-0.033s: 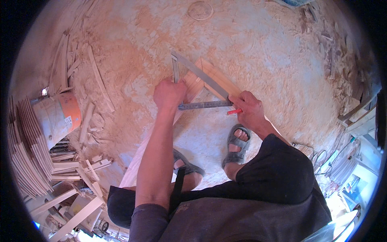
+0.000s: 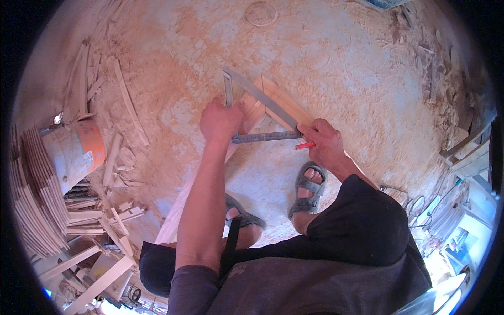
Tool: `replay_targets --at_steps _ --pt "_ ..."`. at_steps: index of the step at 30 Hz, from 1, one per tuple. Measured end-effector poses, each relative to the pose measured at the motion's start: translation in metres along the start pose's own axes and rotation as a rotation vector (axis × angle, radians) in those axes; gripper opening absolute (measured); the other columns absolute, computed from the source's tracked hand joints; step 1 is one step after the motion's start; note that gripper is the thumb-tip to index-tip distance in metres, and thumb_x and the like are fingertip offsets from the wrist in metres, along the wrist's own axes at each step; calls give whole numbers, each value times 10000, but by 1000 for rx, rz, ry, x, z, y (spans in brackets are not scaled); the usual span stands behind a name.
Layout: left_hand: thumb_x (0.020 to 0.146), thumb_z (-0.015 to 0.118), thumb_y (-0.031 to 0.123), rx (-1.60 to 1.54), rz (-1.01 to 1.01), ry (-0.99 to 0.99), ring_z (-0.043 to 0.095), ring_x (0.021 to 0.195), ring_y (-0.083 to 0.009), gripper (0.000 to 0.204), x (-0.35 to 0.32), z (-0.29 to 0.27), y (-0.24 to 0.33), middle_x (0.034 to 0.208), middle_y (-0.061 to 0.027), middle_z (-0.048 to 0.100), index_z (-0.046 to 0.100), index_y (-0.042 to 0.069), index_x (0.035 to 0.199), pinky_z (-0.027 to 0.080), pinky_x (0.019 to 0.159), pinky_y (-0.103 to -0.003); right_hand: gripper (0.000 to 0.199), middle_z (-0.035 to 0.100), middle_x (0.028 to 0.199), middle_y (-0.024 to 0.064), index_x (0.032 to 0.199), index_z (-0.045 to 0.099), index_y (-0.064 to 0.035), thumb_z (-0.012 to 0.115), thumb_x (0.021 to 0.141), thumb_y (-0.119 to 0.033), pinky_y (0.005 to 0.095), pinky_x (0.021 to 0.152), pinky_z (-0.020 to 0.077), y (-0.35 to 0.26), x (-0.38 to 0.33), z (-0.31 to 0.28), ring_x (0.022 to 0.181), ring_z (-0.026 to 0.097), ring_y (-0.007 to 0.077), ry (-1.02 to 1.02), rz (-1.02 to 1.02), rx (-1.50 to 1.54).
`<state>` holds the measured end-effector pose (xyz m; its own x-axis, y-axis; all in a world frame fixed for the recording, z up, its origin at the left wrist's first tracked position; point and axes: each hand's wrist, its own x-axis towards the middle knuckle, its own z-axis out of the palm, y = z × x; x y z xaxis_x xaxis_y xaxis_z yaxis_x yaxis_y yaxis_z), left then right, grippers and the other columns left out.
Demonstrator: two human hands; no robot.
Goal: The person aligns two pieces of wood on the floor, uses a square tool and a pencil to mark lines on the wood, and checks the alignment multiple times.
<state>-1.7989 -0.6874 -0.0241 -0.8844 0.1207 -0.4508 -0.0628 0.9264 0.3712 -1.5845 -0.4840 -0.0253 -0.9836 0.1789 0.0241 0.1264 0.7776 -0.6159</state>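
Note:
A triangular metal square (image 2: 265, 100) lies across two light wooden boards (image 2: 286, 100) that meet in a pointed, mitred-looking corner. Its graduated ruler edge (image 2: 268, 137) crosses the gap on my side. My left hand (image 2: 220, 122) is closed around the square's left side and the left board; its grip partly hides both. At the right end of the square, my right hand (image 2: 324, 140) is closed, with a red pencil (image 2: 305, 145) sticking out of it. The right fingers also press on the square's corner and the right board.
My sandalled feet (image 2: 308, 186) stand on a dusty floor (image 2: 184, 58) just below the boards. Wood strips (image 2: 131, 102) and offcuts lie along the left, beside a white and orange bucket (image 2: 76, 152) and stacked slats (image 2: 37, 194). Cables (image 2: 417, 205) lie at right.
The fingers of my left hand have shifted slightly up along the square's side. The square, boards and right hand look the same.

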Motion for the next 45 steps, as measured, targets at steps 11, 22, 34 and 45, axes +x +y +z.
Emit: replay_targets --at_steps 11,22,34,45 --pt "871 813 221 -640 -112 -41 692 806 -182 270 19 9 18 872 -117 766 772 -29 965 538 749 -353 495 625 888 58 1149 766 -152 775 692 38 385 604 546 8 1 0 805 665 256 -26 -57 11" --pt "850 828 158 -720 -66 -59 719 821 -202 254 27 23 5 917 -127 777 738 -15 1012 554 763 -361 436 637 880 62 1120 768 -151 755 720 23 395 622 555 2 3 0 805 671 265 -32 31 35" --pt "849 814 152 -727 -90 -71 707 783 -209 221 27 32 6 869 -127 766 725 -11 969 545 750 -371 426 617 851 63 1093 776 -113 744 692 30 399 589 547 3 2 -1 781 659 263 10 23 55" --pt "842 812 158 -680 -73 -26 707 776 -227 210 25 30 9 855 -132 762 727 -12 931 543 747 -389 409 623 861 60 1088 776 -110 754 703 26 403 590 553 6 2 3 788 666 263 26 9 68"
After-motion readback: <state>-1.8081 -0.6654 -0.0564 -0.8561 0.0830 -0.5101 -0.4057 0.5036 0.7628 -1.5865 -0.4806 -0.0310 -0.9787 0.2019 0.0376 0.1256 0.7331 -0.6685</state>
